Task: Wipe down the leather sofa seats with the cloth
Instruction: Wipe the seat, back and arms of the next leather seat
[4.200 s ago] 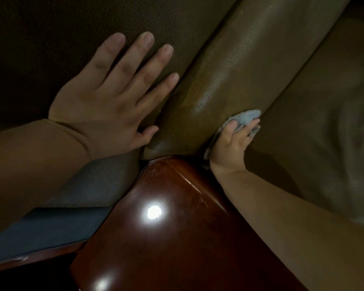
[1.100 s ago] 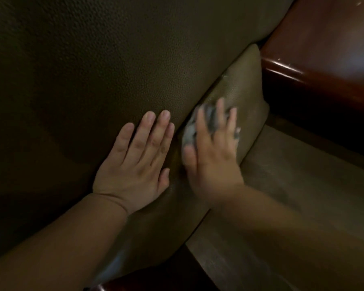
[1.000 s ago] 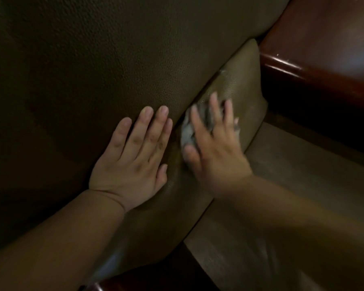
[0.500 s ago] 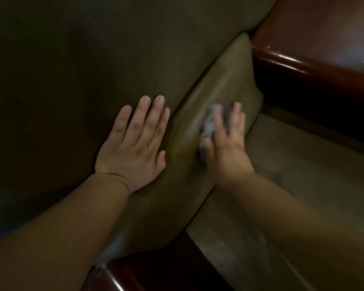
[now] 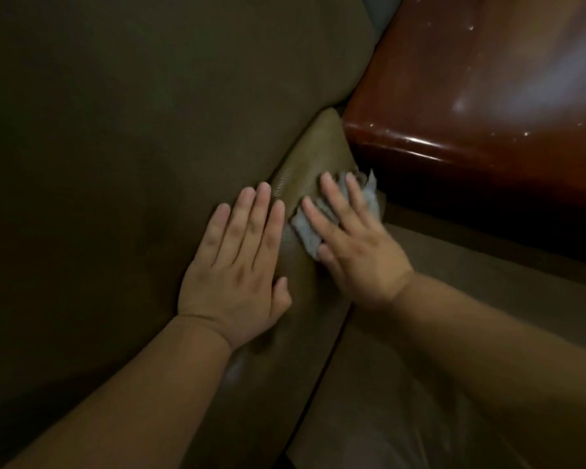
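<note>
A dark olive leather sofa cushion (image 5: 132, 147) fills the left of the head view, and its lighter rounded front edge (image 5: 315, 154) runs diagonally through the middle. My left hand (image 5: 237, 269) lies flat on the cushion with straight fingers. Just to its right, my right hand (image 5: 352, 242) presses a small grey-blue cloth (image 5: 307, 231) against the rounded edge with straight fingers. Most of the cloth is hidden under that hand; a crumpled corner sticks out past the fingertips near the wooden arm.
A glossy reddish-brown wooden armrest (image 5: 471, 96) sits at the upper right, close to the cloth. A lighter brown leather surface (image 5: 454, 265) lies below it to the right, under my right forearm.
My right hand has slid the cloth further up the cushion edge toward the wooden armrest. The left hand stays flat on the cushion. The view has shifted a little.
</note>
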